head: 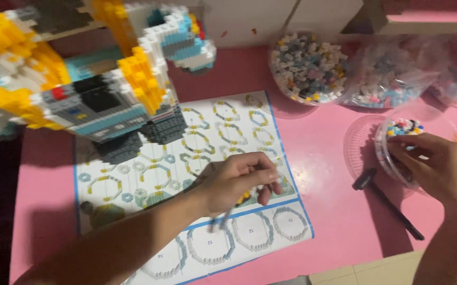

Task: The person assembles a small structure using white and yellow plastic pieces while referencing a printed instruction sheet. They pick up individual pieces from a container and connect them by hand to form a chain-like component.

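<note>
My left hand (237,180) hovers over the printed instruction sheet (202,132) on the pink table (323,158). Its fingers are closed on a small blurred brick piece (220,220) with grey and yellow parts. My right hand (435,164) reaches into a clear round tub (394,138) of small coloured bricks at the right, fingers curled over its rim. Whether those fingers hold a brick is hidden. A large brick model (80,79) in white, yellow, grey and light blue stands at the upper left, partly on the sheet.
A clear bowl (308,67) of mixed small bricks and a plastic bag (397,79) of more bricks sit at the back right. A black pen-like tool (389,205) lies beside the tub. A clear lid (357,148) lies under the tub. The table's front edge runs along the bottom right.
</note>
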